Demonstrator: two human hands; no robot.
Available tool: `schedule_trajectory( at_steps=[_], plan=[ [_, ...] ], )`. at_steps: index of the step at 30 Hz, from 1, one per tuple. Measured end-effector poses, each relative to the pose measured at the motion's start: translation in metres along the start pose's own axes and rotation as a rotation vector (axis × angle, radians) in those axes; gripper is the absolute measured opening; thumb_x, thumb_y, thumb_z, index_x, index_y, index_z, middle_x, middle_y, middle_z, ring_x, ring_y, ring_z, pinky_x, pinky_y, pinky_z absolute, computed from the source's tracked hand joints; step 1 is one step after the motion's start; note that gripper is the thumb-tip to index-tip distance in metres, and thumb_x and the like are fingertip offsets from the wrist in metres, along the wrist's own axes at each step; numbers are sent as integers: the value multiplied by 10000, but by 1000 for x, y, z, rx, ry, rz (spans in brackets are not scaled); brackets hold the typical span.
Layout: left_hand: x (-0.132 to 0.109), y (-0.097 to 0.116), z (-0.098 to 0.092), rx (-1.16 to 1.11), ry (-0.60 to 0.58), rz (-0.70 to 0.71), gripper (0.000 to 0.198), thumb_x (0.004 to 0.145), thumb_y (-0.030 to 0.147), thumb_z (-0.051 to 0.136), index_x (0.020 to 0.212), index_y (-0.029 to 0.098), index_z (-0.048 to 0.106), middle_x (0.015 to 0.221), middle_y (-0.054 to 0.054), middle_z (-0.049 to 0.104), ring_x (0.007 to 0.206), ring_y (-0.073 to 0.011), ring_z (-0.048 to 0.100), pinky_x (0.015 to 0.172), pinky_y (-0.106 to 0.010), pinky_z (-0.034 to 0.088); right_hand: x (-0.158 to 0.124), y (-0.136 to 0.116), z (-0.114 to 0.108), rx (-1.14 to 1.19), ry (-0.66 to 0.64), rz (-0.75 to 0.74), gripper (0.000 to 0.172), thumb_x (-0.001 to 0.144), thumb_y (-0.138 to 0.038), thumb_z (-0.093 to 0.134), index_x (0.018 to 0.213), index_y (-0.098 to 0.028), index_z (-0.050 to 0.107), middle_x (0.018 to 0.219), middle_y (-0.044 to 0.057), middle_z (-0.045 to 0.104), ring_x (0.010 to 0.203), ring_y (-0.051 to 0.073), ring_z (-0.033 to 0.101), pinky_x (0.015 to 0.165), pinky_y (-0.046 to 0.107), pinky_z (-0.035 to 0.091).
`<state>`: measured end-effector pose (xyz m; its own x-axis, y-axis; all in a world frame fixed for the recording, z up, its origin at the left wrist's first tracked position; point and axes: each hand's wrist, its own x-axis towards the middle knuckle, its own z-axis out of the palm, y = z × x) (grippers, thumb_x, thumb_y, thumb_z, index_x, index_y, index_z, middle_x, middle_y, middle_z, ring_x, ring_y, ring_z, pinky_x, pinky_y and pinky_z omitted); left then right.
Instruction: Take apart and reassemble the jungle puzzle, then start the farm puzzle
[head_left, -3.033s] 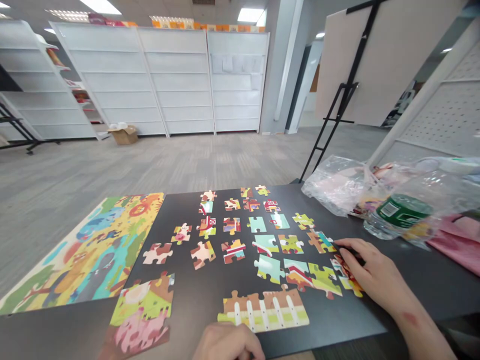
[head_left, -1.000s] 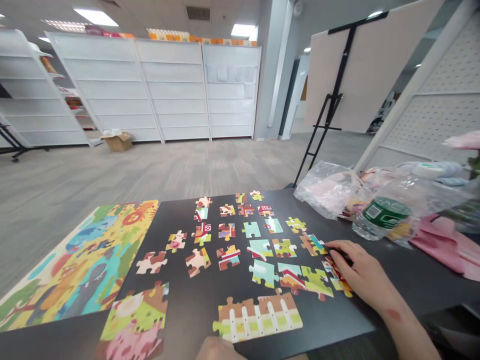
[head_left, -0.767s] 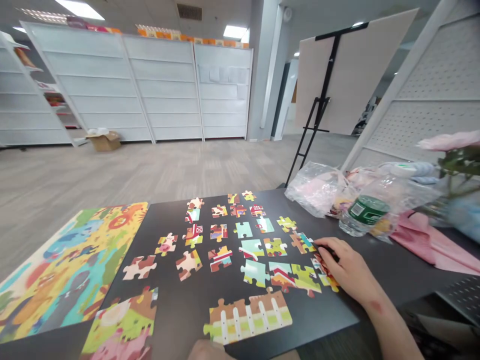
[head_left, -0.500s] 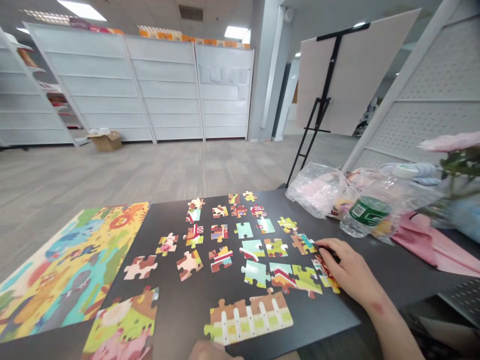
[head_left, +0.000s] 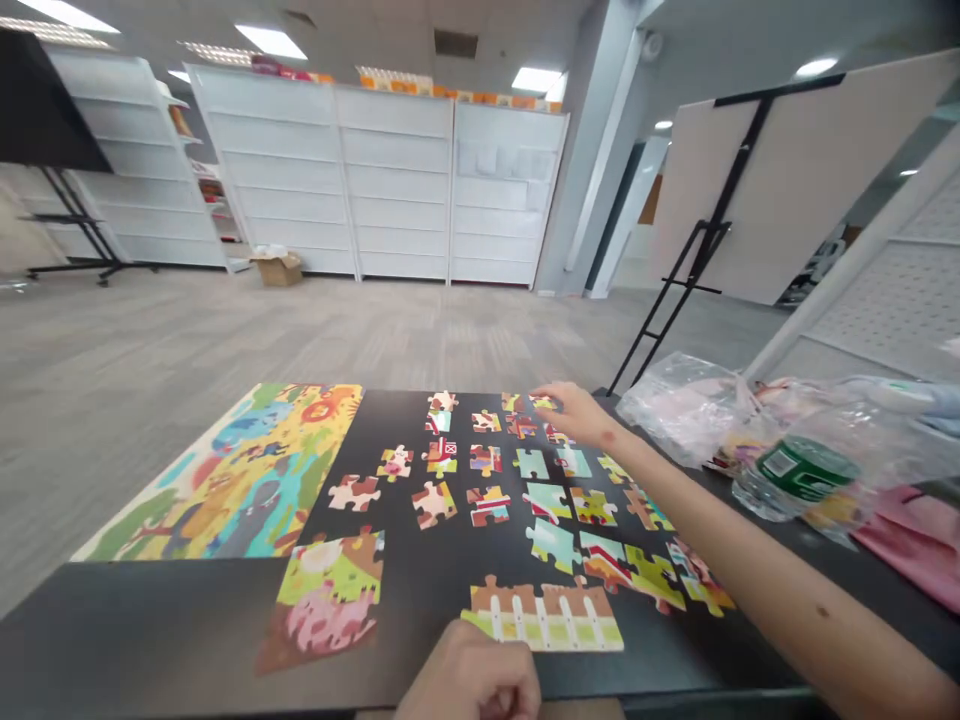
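Loose puzzle pieces lie spread over a black table [head_left: 420, 640]. My right hand [head_left: 571, 412] reaches to the far rows, fingers extended over a yellow-green piece [head_left: 543, 402]; nothing is visibly gripped. At the near edge my left hand [head_left: 480, 672] is curled, beside the left end of a joined white-fence strip [head_left: 546, 618]; whether it holds anything is hidden. Left of it lies a joined pig section [head_left: 330, 600]. A red-roof pair [head_left: 604, 560] and a teal piece [head_left: 553, 543] sit beyond the strip. My right forearm covers part of the right-hand pieces.
A colourful animal picture sheet [head_left: 247, 470] covers the table's left side. At the right are a clear bottle with a green label [head_left: 806, 468], a plastic bag [head_left: 686, 405] and pink cloth [head_left: 911, 540]. Beyond the table stands an easel [head_left: 694, 250].
My right hand has moved from the right-side pieces to the far row. My left hand shows more fully beside the fence strip. The camera view has shifted left.
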<state>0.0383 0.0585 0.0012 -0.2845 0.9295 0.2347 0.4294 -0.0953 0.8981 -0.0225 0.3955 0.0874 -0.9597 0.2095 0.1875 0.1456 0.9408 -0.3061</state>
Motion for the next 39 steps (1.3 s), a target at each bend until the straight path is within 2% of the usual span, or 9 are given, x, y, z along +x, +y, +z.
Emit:
schedule_trajectory(
  at_steps=[5, 11, 16, 20, 22, 25, 28, 32, 39],
  plan=[
    [2, 8, 0, 26, 106, -126, 287, 580, -40, 567, 575, 204, 415, 468, 111, 317, 450, -69, 345, 553, -186, 347, 85, -14, 34, 55, -184, 38, 286, 946, -360, 695, 1156, -167, 683, 1225, 87, 693, 1118, 264, 658, 985, 497, 528],
    [12, 28, 7, 57, 237, -234, 245, 593, 26, 618, 581, 205, 451, 494, 92, 387, 519, -98, 418, 682, -234, 392, 107, -20, 34, 219, -121, 119, 222, 920, -361, 708, 965, -146, 673, 846, 39, 728, 759, 190, 707, 797, 371, 573],
    [-11, 27, -4, -67, 303, -97, 166, 667, 121, 647, 617, 208, 515, 474, 85, 385, 490, -93, 433, 689, -240, 400, 54, -67, 35, 453, -99, 98, 279, 817, -412, 752, 916, -182, 629, 798, 65, 756, 662, 194, 730, 679, 311, 569],
    [-50, 20, -66, 175, 550, -9, 87, 824, 182, 558, 759, 216, 604, 652, 21, 574, 631, -150, 525, 698, -280, 399, -32, -130, 56, 832, -345, -4, 305, 752, -422, 789, 888, -189, 645, 844, 43, 746, 747, 185, 719, 658, 280, 555],
    [-63, 17, -98, 332, 546, -107, 79, 853, 164, 550, 847, 220, 607, 768, 1, 605, 731, -182, 551, 736, -300, 406, -68, -156, 71, 934, -466, 0, 312, 753, -316, 766, 1025, -183, 694, 805, 8, 720, 685, 149, 678, 640, 262, 530],
    [-69, 14, -125, 492, 393, -193, 337, 745, 81, 548, 1038, 235, 610, 1043, -32, 638, 972, -241, 557, 876, -354, 409, -93, -180, 86, 837, -478, -28, 231, 764, -175, 682, 981, -182, 760, 753, -7, 693, 658, 133, 626, 612, 243, 478],
    [-67, 13, -127, 517, 301, -203, 487, 655, 42, 520, 1089, 249, 598, 1108, -24, 629, 1009, -245, 545, 923, -372, 400, -95, -191, 89, 629, -429, -161, 260, 764, -93, 650, 944, -207, 800, 792, -1, 711, 687, 138, 611, 624, 245, 446],
    [-66, 11, -123, 508, 271, -201, 425, 684, 48, 530, 1039, 261, 629, 1101, -8, 646, 1044, -246, 539, 947, -379, 386, -99, -199, 81, 426, -358, -281, 249, 775, -85, 694, 958, -218, 797, 834, 8, 718, 775, 165, 633, 720, 276, 454],
    [-68, 11, -126, 518, 165, -175, 374, 786, 48, 549, 944, 318, 754, 1154, 5, 634, 1106, -236, 532, 978, -396, 357, -117, -206, 80, 245, -241, -274, 103, 822, -196, 711, 893, -219, 783, 944, 48, 688, 908, 214, 633, 785, 328, 485]
  ],
)
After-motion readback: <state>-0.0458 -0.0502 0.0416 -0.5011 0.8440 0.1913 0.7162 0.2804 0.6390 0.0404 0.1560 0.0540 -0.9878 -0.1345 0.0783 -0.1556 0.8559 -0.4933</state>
